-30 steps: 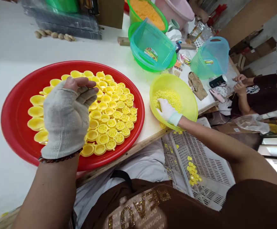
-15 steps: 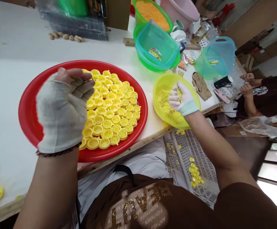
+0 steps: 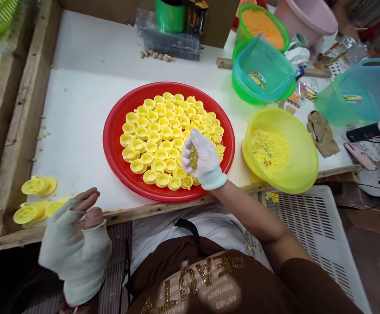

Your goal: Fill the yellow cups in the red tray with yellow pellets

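A round red tray [image 3: 114,131] on the white table holds several rows of small yellow cups [image 3: 157,131]. My right hand [image 3: 200,159], in a white glove, hovers over the tray's near right part, cupped around a handful of small yellow pieces. My left hand [image 3: 74,235], in a fingerless cloth glove, is below the table's front edge at the lower left, fingers loosely spread and holding nothing. A yellow bowl [image 3: 299,174] with small yellow pieces [image 3: 270,148] stands to the right of the tray.
Loose yellow caps [image 3: 35,198] lie at the table's front left corner. Behind stand a green and teal basin stack [image 3: 262,74], a green bowl of orange pieces [image 3: 262,24], a pink tub [image 3: 307,19] and a teal basket [image 3: 360,93]. A white slatted crate [image 3: 307,226] sits lower right.
My right hand left the yellow bowl with a handful of pieces and moved over the red tray. My left hand dropped from above the tray to below the table edge. The view shifted left.
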Action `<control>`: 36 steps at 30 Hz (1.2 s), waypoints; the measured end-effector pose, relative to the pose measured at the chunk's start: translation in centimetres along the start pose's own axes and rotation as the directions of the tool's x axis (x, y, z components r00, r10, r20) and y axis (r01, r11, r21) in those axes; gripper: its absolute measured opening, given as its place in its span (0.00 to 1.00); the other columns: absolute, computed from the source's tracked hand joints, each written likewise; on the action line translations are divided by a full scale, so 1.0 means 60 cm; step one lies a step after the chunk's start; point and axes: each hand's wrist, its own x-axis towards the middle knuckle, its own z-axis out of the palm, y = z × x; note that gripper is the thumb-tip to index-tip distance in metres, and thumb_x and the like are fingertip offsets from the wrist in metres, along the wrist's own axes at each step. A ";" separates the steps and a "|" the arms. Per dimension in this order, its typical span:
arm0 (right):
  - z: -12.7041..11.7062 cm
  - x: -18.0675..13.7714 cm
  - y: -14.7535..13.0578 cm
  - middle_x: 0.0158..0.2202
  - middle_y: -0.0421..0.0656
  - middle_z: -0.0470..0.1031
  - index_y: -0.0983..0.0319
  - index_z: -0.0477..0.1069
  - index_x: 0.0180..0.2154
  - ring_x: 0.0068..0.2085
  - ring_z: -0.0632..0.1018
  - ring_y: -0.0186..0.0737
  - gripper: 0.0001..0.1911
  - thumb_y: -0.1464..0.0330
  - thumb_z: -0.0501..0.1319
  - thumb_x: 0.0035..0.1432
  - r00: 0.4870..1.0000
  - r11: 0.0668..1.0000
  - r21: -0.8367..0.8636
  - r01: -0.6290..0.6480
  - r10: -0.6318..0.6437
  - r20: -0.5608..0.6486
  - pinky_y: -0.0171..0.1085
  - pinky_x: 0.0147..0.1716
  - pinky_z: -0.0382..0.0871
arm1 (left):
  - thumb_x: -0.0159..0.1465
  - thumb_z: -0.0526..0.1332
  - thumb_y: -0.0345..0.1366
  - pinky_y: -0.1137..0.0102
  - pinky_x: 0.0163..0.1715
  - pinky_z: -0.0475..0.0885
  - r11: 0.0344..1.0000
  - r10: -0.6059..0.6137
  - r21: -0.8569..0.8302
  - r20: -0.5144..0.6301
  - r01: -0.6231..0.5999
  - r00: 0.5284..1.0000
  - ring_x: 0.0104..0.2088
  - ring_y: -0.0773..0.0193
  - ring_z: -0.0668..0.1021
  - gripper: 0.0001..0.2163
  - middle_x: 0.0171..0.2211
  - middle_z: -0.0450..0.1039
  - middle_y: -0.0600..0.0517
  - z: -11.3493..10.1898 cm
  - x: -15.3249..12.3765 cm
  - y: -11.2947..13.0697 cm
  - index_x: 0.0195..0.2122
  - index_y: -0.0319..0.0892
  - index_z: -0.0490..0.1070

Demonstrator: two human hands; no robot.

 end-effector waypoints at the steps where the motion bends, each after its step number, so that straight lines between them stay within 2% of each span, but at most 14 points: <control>1: 0.003 0.006 0.008 0.22 0.33 0.60 0.58 0.63 0.29 0.19 0.65 0.28 0.24 0.46 0.65 0.59 1.000 1.000 -0.010 0.024 -0.024 -0.001 0.30 0.14 0.53 | 0.52 0.67 0.49 0.46 0.32 0.80 1.000 0.013 0.026 0.018 -0.014 1.000 0.44 0.40 0.83 0.13 0.39 0.82 0.55 -0.005 0.000 -0.013 0.40 0.65 0.78; 3: 0.008 0.014 0.015 0.23 0.34 0.61 0.58 0.64 0.29 0.20 0.66 0.29 0.23 0.47 0.66 0.60 0.998 0.998 -0.018 0.059 -0.059 -0.005 0.30 0.14 0.55 | 0.52 0.68 0.47 0.43 0.35 0.80 0.992 0.061 0.108 0.003 -0.061 0.998 0.47 0.37 0.82 0.14 0.42 0.82 0.55 -0.018 -0.008 -0.049 0.41 0.66 0.79; 6: 0.014 0.015 0.015 0.23 0.34 0.61 0.58 0.64 0.29 0.19 0.65 0.28 0.23 0.48 0.67 0.59 0.999 0.999 -0.006 0.039 -0.039 -0.020 0.29 0.13 0.52 | 0.56 0.67 0.43 0.36 0.52 0.74 0.925 0.197 0.359 -0.180 -0.121 0.964 0.55 0.37 0.78 0.15 0.48 0.81 0.57 -0.040 -0.037 -0.110 0.45 0.70 0.78; 8: 0.018 0.008 0.018 0.22 0.33 0.61 0.58 0.63 0.29 0.18 0.63 0.27 0.24 0.48 0.68 0.58 1.000 1.000 -0.003 0.009 -0.009 -0.015 0.28 0.13 0.50 | 0.61 0.64 0.40 0.36 0.61 0.68 0.855 0.266 0.503 -0.224 -0.122 0.938 0.57 0.41 0.77 0.17 0.52 0.79 0.59 -0.050 -0.054 -0.139 0.50 0.71 0.77; 10: 0.020 -0.003 0.026 0.22 0.33 0.62 0.58 0.64 0.29 0.18 0.64 0.27 0.24 0.47 0.68 0.58 1.000 0.999 -0.027 0.019 -0.019 0.003 0.28 0.12 0.51 | 0.63 0.63 0.37 0.41 0.60 0.70 0.797 0.346 0.580 -0.215 -0.165 0.913 0.54 0.45 0.79 0.16 0.52 0.80 0.55 -0.056 -0.059 -0.150 0.51 0.63 0.78; 12: 0.021 -0.013 0.039 0.21 0.33 0.63 0.58 0.65 0.29 0.18 0.65 0.28 0.24 0.46 0.67 0.58 0.998 0.997 -0.053 0.060 -0.059 0.022 0.29 0.13 0.55 | 0.63 0.65 0.33 0.48 0.57 0.74 0.743 0.438 0.626 -0.189 -0.236 0.879 0.51 0.49 0.81 0.13 0.48 0.81 0.49 -0.057 -0.053 -0.148 0.48 0.51 0.79; 14: 0.020 -0.019 0.052 0.21 0.34 0.64 0.58 0.66 0.29 0.19 0.66 0.29 0.24 0.45 0.66 0.58 0.995 0.993 -0.067 0.099 -0.097 0.026 0.31 0.14 0.59 | 0.63 0.66 0.31 0.54 0.55 0.76 0.694 0.501 0.659 -0.153 -0.289 0.852 0.50 0.52 0.82 0.10 0.47 0.81 0.45 -0.057 -0.043 -0.141 0.46 0.43 0.79; 18: 0.017 -0.019 0.062 0.21 0.34 0.65 0.58 0.66 0.28 0.19 0.70 0.31 0.25 0.45 0.65 0.58 0.993 0.990 -0.073 0.122 -0.122 0.007 0.31 0.14 0.60 | 0.64 0.65 0.28 0.57 0.56 0.75 0.676 0.488 0.672 -0.103 -0.300 0.867 0.51 0.54 0.81 0.09 0.48 0.80 0.42 -0.055 -0.032 -0.138 0.46 0.39 0.78; 25: 0.035 -0.009 0.062 0.21 0.34 0.63 0.59 0.65 0.27 0.18 0.66 0.28 0.25 0.46 0.66 0.60 0.994 0.994 -0.038 0.102 -0.101 0.035 0.29 0.13 0.53 | 0.67 0.64 0.31 0.57 0.56 0.74 0.680 0.484 0.665 -0.089 -0.309 0.871 0.51 0.54 0.81 0.09 0.48 0.80 0.45 -0.055 -0.036 -0.145 0.47 0.43 0.77; 32: 0.056 -0.002 0.082 0.22 0.36 0.66 0.59 0.67 0.28 0.19 0.66 0.29 0.26 0.44 0.66 0.59 0.987 0.989 -0.055 0.136 -0.130 0.096 0.32 0.16 0.62 | 0.66 0.65 0.29 0.59 0.55 0.75 0.669 0.501 0.660 -0.061 -0.341 0.864 0.51 0.55 0.81 0.10 0.47 0.80 0.44 -0.056 -0.033 -0.148 0.48 0.42 0.77; 36: 0.057 0.001 0.084 0.24 0.37 0.67 0.60 0.68 0.28 0.20 0.66 0.28 0.25 0.45 0.65 0.60 0.983 0.986 -0.036 0.161 -0.157 0.099 0.31 0.16 0.63 | 0.65 0.65 0.29 0.59 0.55 0.75 0.671 0.499 0.658 -0.062 -0.341 0.864 0.50 0.55 0.81 0.10 0.48 0.81 0.45 -0.058 -0.035 -0.151 0.48 0.42 0.77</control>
